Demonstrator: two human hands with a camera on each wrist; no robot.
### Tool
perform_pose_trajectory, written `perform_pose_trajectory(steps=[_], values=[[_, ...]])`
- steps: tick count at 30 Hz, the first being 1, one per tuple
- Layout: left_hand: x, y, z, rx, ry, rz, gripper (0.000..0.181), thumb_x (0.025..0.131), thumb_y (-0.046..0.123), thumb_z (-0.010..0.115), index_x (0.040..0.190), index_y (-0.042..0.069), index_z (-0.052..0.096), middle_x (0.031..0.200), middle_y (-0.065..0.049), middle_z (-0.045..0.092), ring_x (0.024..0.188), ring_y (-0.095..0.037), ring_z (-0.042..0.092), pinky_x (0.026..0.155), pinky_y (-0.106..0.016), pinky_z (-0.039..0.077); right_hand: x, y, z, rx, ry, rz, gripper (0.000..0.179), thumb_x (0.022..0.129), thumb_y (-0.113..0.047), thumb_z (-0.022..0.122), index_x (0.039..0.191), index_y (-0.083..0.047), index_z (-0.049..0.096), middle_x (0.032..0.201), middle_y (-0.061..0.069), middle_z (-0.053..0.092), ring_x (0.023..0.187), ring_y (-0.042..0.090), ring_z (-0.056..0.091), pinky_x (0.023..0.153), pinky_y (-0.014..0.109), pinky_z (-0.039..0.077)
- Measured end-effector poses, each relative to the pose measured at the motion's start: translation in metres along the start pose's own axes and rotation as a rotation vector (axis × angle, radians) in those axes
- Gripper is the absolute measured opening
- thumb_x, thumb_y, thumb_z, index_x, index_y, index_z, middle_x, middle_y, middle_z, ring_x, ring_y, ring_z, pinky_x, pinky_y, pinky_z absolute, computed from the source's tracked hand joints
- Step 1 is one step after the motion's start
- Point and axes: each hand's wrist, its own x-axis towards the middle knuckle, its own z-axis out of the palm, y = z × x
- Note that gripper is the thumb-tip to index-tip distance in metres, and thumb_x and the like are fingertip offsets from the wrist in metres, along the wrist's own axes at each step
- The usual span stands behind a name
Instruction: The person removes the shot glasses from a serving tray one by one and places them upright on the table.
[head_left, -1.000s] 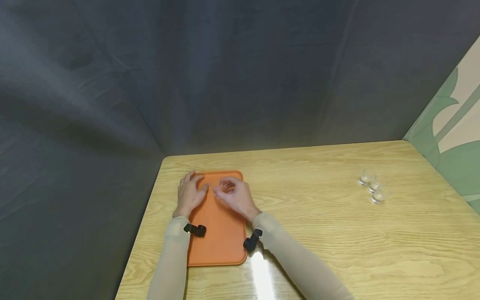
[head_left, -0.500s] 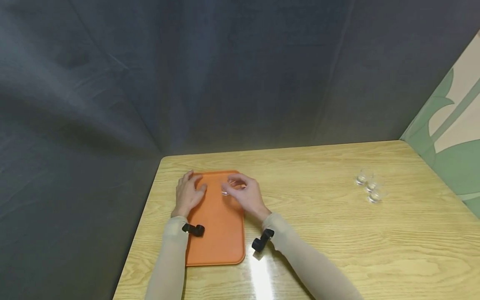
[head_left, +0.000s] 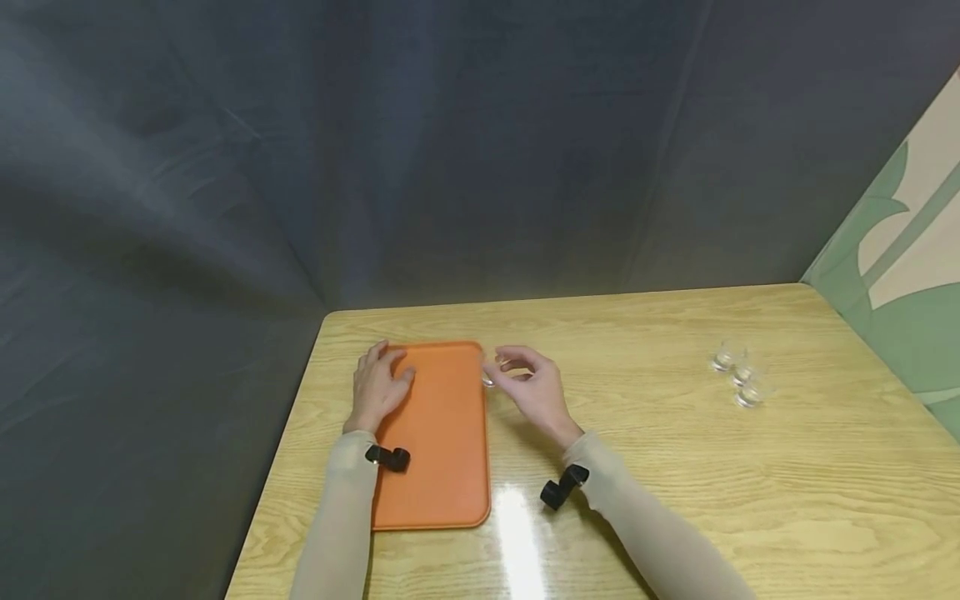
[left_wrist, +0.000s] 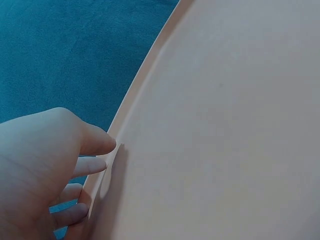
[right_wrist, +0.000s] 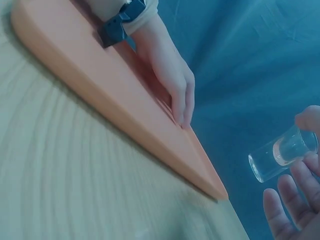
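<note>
In the head view my right hand pinches a small clear shot glass between thumb and fingers, just off the right rim of an orange tray. From the right wrist, the shot glass appears tilted, with thumb and fingers on its upper part and the lower end free. My left hand rests at the tray's left rim near the far corner, fingers loose. The left wrist view has that hand with its fingertips at the rim.
Several small clear glasses stand close together on the right part of the wooden table. A dark cloth hangs behind and to the left. A green and beige patterned surface borders the right side.
My right hand has moved right with the shot glass, from above the tray to past its right rim. The left hand has stayed in place.
</note>
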Motion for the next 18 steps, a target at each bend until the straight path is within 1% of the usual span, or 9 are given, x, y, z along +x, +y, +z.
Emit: perform_pose_trajectory(steps=[2,5,10,14,18], values=[[0.000,0.000,-0.001,-0.001,-0.003,-0.002,0.046,0.105,0.030,0.063,0.144,0.006,0.065,0.169,-0.019,0.037,0.156,-0.044,0.031,0.126,-0.064,0.024,-0.001,0.001,-0.009,-0.017,0.015,0.004,0.033,0.091,-0.022,0.086,0.120,-0.006,0.078,0.117,0.017,0.077,0.099,0.025,0.072,0.081,0.021,0.058],[0.000,-0.001,0.000,-0.002,-0.004,-0.002,0.046,0.105,0.030,0.062,0.144,0.007,0.065,0.169,-0.019,0.037,0.156,-0.044,0.031,0.126,-0.064,0.024,-0.004,0.002,-0.022,-0.039,0.037,0.008,0.033,0.091,-0.021,0.085,0.119,-0.007,0.078,0.115,0.016,0.077,0.097,0.019,0.071,0.079,0.018,0.058],[0.000,0.000,0.002,0.005,0.003,0.000,0.047,0.104,0.030,0.063,0.144,0.006,0.065,0.169,-0.019,0.037,0.156,-0.044,0.032,0.126,-0.064,0.025,-0.007,0.006,-0.039,-0.024,0.072,0.009,0.031,0.092,-0.016,0.084,0.120,-0.004,0.077,0.116,0.019,0.076,0.094,0.009,0.068,0.080,0.016,0.058],[0.000,-0.001,0.002,0.002,0.009,0.003,0.046,0.104,0.030,0.063,0.144,0.006,0.065,0.168,-0.019,0.038,0.156,-0.044,0.032,0.126,-0.064,0.025,-0.010,0.009,-0.050,-0.015,0.081,0.018,0.032,0.093,-0.014,0.083,0.121,-0.001,0.075,0.119,0.021,0.074,0.095,0.007,0.068,0.081,0.015,0.058],[0.000,-0.002,0.001,-0.003,0.018,0.008,0.046,0.104,0.030,0.064,0.143,0.006,0.066,0.168,-0.019,0.038,0.155,-0.044,0.032,0.125,-0.065,0.025,-0.013,0.012,-0.062,-0.028,0.090,0.028,0.034,0.093,-0.012,0.082,0.123,0.002,0.073,0.122,0.023,0.072,0.095,0.004,0.067,0.081,0.014,0.058]])
